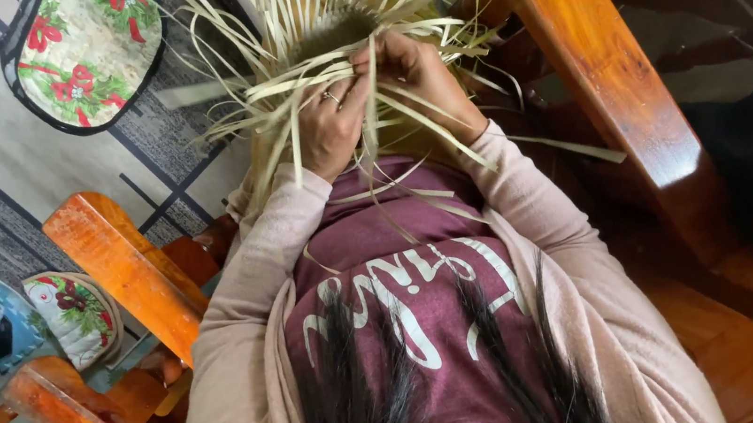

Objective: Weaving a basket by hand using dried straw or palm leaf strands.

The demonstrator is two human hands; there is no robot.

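Head view, materials: a half-woven piece of pale straw strips sits in the person's lap, just above the maroon shirt; the strips are flat, thin and stiff-looking, fanning out in loose ends on every side, with a darker dense patch at the middle.
Left hand: the left hand lies on the near edge of the weave, a ring on one finger; its fingers are curled and pressed together among the strips, pinching several of them.
Right hand: the right hand is just beside the left, touching it at the knuckles; its fingers are bent down into the weave and closed on a strip, though which strip cannot be told.
Sleeves: soft, pale pink knit sleeves cover both arms to the wrists.
Edges and room: a glossy orange-brown wooden armrest stands close on the left, and a broad polished wooden beam runs close on the right, some strip ends crossing it.
Floor: a grey patterned rug with a flowered cushion on it lies beyond, well apart from the hands.
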